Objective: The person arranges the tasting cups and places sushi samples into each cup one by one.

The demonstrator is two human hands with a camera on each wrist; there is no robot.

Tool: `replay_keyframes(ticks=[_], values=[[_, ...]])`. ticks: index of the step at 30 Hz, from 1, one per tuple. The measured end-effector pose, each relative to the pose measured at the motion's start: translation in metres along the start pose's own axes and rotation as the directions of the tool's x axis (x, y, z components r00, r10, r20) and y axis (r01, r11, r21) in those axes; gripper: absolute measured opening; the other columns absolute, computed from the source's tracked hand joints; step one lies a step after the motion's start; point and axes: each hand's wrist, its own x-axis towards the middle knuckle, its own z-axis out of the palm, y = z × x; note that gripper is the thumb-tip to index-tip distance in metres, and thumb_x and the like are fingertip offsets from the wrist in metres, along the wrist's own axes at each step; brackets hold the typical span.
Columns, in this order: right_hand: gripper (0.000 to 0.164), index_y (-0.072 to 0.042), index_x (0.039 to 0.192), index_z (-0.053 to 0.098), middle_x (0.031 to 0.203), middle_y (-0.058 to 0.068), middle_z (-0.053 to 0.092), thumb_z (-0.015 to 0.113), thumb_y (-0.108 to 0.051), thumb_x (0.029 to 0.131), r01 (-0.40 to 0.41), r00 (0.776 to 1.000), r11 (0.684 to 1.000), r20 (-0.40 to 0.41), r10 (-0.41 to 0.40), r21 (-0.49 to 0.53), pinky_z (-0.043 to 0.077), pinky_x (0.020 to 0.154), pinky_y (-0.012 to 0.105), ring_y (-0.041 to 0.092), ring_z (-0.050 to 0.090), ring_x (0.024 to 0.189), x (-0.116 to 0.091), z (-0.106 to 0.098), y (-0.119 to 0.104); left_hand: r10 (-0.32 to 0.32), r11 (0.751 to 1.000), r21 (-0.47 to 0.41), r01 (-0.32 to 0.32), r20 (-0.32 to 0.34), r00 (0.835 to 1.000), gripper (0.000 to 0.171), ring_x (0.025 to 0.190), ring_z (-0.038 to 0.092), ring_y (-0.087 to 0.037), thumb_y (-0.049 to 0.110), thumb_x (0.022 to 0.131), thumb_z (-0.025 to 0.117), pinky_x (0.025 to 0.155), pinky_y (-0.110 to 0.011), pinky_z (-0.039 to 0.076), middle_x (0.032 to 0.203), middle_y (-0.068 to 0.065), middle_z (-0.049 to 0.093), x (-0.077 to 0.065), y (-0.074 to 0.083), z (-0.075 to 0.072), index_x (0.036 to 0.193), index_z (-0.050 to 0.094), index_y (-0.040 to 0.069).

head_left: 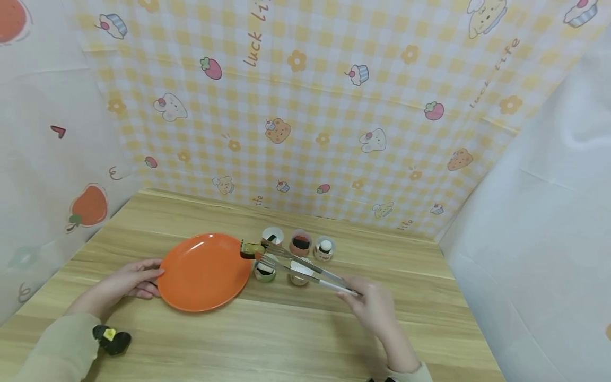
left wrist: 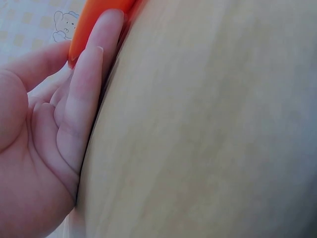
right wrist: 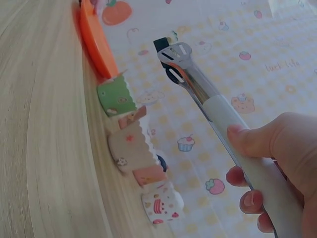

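My left hand [head_left: 126,278] pinches the left rim of a round orange plate [head_left: 205,278], thumb above and fingers beneath; the left wrist view shows the fingertips [left wrist: 108,29] under its edge. In my right hand [head_left: 374,307] is a pair of metal tongs with pale handles [right wrist: 233,124]. Between the tongs' tips is a small sushi-like piece [head_left: 251,250], dark at the edge with yellow-green and orange parts. It hangs above the plate's right rim, close to several small paper cups. What exactly the piece is made of cannot be made out.
Right of the plate stand the cups, among them a green one [right wrist: 117,96], a beige one [right wrist: 130,146] and a white patterned one [right wrist: 161,204]. Some hold sushi-like pieces. Behind the wooden table [head_left: 296,339] hangs a yellow checked cloth [head_left: 324,106]; white cloths flank both sides.
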Motion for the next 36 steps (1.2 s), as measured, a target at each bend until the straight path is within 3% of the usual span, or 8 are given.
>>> replay_keyframes(ticks=[13, 27, 36], values=[[0.033, -0.014, 0.102, 0.076, 0.094, 0.002, 0.073, 0.085, -0.015, 0.071, -0.057, 0.998, 0.998, -0.033, 0.057, -0.024, 0.049, 0.053, 0.020, 0.006, 0.064, 0.066, -0.014, -0.017, 0.012, -0.002, 1.000, 0.008, 0.002, 0.022, 1.000, 0.066, 0.076, 0.069, -0.024, 0.022, 0.103, 0.047, 0.067, -0.035, 0.057, 0.087, -0.012, 0.069, 0.000, 0.003, -0.001, 0.139, 0.009, -0.017], [0.035, -0.012, 0.099, 0.076, 0.091, 0.004, 0.073, 0.087, -0.011, 0.066, -0.043, 0.993, 0.997, -0.115, 0.037, -0.056, 0.049, 0.051, 0.023, 0.007, 0.064, 0.065, -0.027, -0.028, 0.027, 0.011, 1.000, -0.003, -0.011, 0.038, 0.999, 0.063, 0.077, 0.069, -0.023, 0.019, 0.103, 0.045, 0.067, -0.034, 0.057, 0.088, -0.009, 0.069, 0.000, 0.001, -0.001, 0.138, 0.009, -0.018], [0.036, -0.010, 0.100, 0.076, 0.090, 0.004, 0.073, 0.088, -0.009, 0.065, -0.056, 0.991, 0.996, -0.127, 0.047, -0.069, 0.048, 0.050, 0.024, 0.008, 0.063, 0.065, -0.036, -0.036, 0.034, -0.004, 1.000, 0.012, 0.004, 0.023, 1.000, 0.064, 0.077, 0.069, -0.024, 0.021, 0.102, 0.047, 0.068, -0.034, 0.057, 0.089, -0.008, 0.069, -0.001, 0.002, -0.001, 0.138, 0.011, -0.019]])
